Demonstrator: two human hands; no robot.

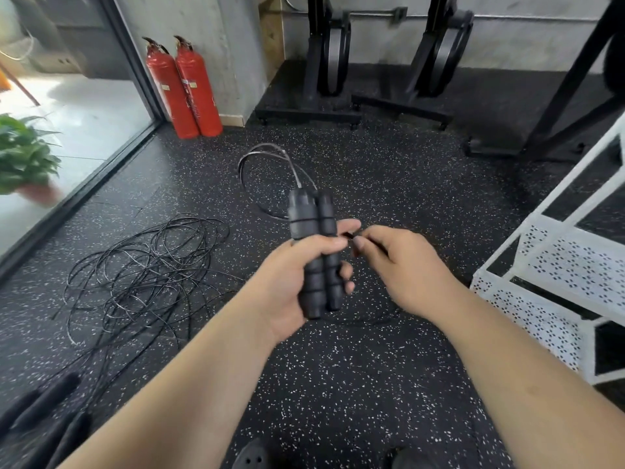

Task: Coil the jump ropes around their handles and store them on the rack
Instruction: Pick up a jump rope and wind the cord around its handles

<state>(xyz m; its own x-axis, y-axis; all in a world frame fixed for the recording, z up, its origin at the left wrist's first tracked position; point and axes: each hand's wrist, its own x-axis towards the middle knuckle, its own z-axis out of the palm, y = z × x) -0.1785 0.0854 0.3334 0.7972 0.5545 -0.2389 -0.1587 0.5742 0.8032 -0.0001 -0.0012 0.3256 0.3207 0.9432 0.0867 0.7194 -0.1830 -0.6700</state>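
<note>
My left hand [297,275] grips two black foam jump rope handles [314,245] side by side, upright, at the middle of the view. Their thin cable [263,164] loops out from the handle tops over the floor beyond. My right hand [402,265] pinches a short stretch of the black cable [348,235] just right of the handles. A tangle of other black rope cables [142,275] lies on the floor to the left, with more black handles [40,411] at the lower left. The white perforated rack [554,279] stands at the right.
Two red fire extinguishers [186,89] stand against the concrete pillar at the back left. Black equipment stands [338,96] sit along the back wall. A potted plant [23,157] is beyond the glass at the left. My dark shoes [252,458] show at the bottom edge.
</note>
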